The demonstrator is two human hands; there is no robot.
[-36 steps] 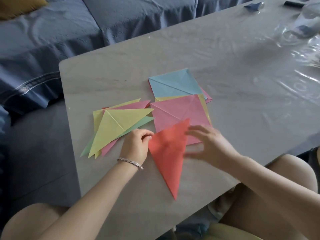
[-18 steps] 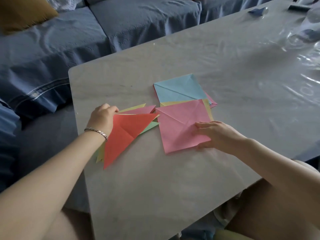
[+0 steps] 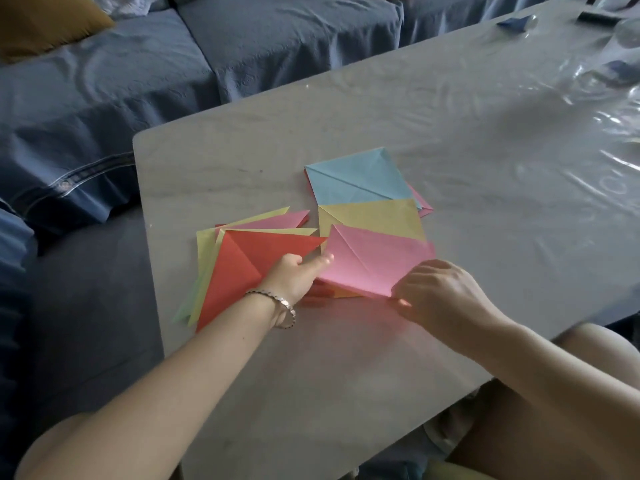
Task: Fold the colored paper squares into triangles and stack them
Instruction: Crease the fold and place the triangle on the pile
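Right hand (image 3: pixel 440 292) is curled; the near corner of the pink square (image 3: pixel 374 265) is pinched and raised off the table (image 3: pixel 346 358). Left hand (image 3: pixel 294 277) is laid over the red triangle (image 3: pixel 242 268), thumb stretched to the pink square's left edge. Its fingers are hidden, so a grip cannot be told. The red triangle is topmost on the triangle stack (image 3: pixel 204 247).

Since half a second ago, the red triangle has been released and the pink square drawn nearer, so more of the yellow square (image 3: pixel 374 216) is uncovered.

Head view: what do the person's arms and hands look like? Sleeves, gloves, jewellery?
Left arm and right arm are bare, with no sleeves in view. No gloves on left hand or right hand. A thin silver-coloured chain bracelet sits on the left wrist. No rings or watch visible.
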